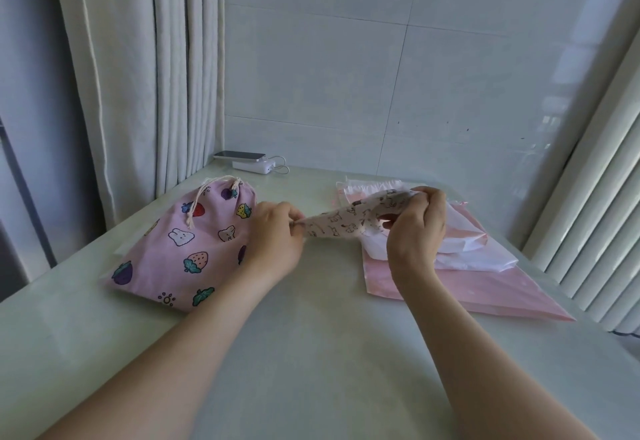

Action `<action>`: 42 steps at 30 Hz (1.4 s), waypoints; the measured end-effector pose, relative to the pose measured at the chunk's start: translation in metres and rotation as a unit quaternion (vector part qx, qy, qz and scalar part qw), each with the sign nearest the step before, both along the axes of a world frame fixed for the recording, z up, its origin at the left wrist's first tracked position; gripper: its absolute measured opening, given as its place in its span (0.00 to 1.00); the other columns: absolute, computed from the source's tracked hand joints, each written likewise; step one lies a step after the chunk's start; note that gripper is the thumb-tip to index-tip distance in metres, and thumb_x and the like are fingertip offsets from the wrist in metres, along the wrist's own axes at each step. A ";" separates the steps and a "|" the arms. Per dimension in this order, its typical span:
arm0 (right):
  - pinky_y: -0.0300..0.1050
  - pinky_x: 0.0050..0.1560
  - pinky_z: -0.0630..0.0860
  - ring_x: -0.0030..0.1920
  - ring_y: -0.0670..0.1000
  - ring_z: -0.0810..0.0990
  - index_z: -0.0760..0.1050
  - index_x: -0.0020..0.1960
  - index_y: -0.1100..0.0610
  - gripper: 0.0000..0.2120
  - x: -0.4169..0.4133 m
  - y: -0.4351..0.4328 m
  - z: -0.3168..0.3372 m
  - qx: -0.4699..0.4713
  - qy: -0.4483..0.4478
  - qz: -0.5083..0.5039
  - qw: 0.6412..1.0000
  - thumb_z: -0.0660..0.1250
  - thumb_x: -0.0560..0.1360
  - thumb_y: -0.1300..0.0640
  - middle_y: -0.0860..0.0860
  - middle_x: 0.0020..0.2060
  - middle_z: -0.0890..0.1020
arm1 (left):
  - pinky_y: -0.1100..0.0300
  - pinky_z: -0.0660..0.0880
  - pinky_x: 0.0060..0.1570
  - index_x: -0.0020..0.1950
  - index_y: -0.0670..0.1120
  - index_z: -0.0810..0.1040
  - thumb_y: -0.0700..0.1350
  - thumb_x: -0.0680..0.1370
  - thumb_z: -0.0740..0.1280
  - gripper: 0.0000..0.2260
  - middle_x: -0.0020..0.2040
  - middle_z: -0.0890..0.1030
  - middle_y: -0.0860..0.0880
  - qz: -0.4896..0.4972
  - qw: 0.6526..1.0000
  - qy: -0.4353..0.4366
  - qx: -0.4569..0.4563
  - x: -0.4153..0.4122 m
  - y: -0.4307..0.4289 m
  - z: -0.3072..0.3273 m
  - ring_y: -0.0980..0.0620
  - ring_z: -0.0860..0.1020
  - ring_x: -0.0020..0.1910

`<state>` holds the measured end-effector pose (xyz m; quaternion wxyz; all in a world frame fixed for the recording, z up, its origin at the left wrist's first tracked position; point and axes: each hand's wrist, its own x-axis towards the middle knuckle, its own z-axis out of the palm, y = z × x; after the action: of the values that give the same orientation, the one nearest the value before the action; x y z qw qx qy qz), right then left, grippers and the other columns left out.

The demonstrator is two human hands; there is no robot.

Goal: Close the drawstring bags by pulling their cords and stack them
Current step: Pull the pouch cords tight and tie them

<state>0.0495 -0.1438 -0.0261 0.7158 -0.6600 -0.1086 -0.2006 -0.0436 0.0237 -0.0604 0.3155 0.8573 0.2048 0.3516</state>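
We pinch the small printed bag [346, 220] with both hands: left hand [275, 235], right hand [415, 228] (cord seemingly hidden); pull outward evenly.

A pale, faintly green table [311, 353] with a smooth matte top fills the lower view; behind it rises a wall [346, 59] of large glossy light tiles with thin dark joints, catching soft reflections towards the right; cream curtains [138, 76] hang in heavy vertical folds on the left, reaching the table's edge; white vertical slats [595, 232] lean along the right side; in the far left corner a phone [239, 155] lies on a white power bank [254, 166], joined by a looped white cable [282, 166]; the light is even, cool daylight.
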 end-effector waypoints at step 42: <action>0.48 0.43 0.76 0.42 0.57 0.83 0.83 0.52 0.60 0.14 -0.006 0.005 -0.003 -0.349 -0.085 0.078 0.930 0.58 0.80 0.60 0.55 0.39 0.85 | 0.56 0.73 0.40 0.53 0.56 0.81 0.59 0.78 0.71 0.09 0.46 0.86 0.55 -0.041 0.968 0.019 0.245 -0.026 -0.015 0.017 0.48 0.83 0.48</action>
<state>0.0432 -0.1391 -0.0292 0.4414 -0.8382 -0.2834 -0.1492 -0.0696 0.0090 -0.0432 0.1059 0.9225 0.0826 0.3618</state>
